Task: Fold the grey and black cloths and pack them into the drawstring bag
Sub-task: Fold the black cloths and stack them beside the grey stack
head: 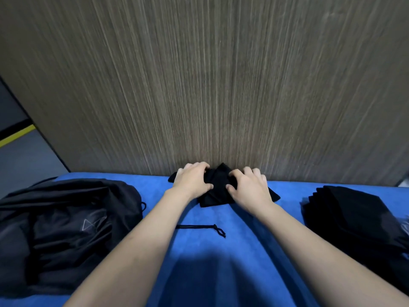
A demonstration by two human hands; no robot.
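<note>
A small black cloth (218,191) lies bunched and partly folded at the far edge of the blue surface, against the wooden wall. My left hand (192,181) grips its left side with curled fingers, and my right hand (250,188) grips its right side the same way. The black drawstring bag (66,229) lies slumped on the left, with a pale triangular logo on its front. Its black cord (199,228) trails across the blue surface between my forearms. No grey cloth can be made out.
A stack of dark folded cloths (352,218) sits at the right edge. The blue padded surface (210,273) runs toward me. A wood-grain wall (210,85) rises right behind the cloth. At far left is grey floor with a yellow and black stripe (15,134).
</note>
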